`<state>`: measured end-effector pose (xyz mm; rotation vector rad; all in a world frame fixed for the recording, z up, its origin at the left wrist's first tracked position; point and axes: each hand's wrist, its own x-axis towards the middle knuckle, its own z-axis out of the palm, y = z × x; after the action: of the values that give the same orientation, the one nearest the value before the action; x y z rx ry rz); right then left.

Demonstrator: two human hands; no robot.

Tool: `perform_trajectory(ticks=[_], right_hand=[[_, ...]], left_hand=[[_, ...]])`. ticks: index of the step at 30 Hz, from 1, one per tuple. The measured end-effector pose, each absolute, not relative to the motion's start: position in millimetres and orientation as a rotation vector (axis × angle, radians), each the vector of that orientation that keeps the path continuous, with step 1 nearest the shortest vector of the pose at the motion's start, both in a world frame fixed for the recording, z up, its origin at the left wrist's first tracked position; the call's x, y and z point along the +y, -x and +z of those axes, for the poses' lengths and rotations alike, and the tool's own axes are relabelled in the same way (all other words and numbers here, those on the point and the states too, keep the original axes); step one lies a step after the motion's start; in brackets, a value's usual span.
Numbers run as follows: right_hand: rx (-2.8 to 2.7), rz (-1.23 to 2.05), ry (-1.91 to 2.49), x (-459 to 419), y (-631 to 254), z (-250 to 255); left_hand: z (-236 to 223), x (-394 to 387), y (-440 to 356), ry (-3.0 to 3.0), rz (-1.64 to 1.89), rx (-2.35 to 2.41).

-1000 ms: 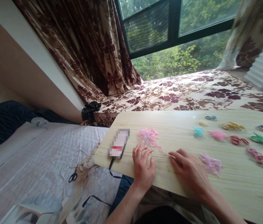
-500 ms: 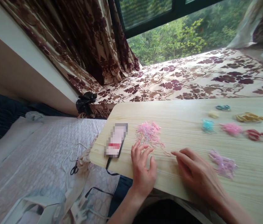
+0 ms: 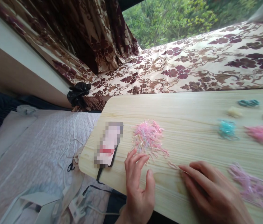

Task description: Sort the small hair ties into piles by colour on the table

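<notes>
My left hand [image 3: 138,183] rests on the pale wooden table [image 3: 187,105] with its fingers spread, fingertips at the near edge of a mixed pink pile of small elastic bands [image 3: 148,137]. My right hand [image 3: 212,194] lies flat beside it, its index finger stretched out and touching a loose pink band [image 3: 174,165] that trails from the pile. Right of that hand lies a lilac-pink heap of bands [image 3: 250,185]. Neither hand grips anything.
A phone [image 3: 108,144] with a black cable lies at the table's left end. Sorted heaps sit at the right: turquoise [image 3: 227,128], pink [image 3: 262,134], cream [image 3: 234,111], blue-green [image 3: 248,102]. Black scissors [image 3: 71,167] and a white cord lie on the bed at left.
The view has tilted down and closer, so the table fills more of the frame. Both hands stay by the pink pile; the right index finger keeps dragging the loose band.
</notes>
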<state>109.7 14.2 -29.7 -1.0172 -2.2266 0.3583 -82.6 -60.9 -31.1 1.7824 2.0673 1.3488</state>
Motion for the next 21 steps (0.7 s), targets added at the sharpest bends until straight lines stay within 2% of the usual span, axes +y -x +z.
perform_trajectory(ticks=[21], right_hand=[[-2.225, 0.307, 0.993, 14.0, -107.9, -26.3]], left_hand=[[-26.9, -60.2, 83.4, -1.805, 1.288, 2.046]])
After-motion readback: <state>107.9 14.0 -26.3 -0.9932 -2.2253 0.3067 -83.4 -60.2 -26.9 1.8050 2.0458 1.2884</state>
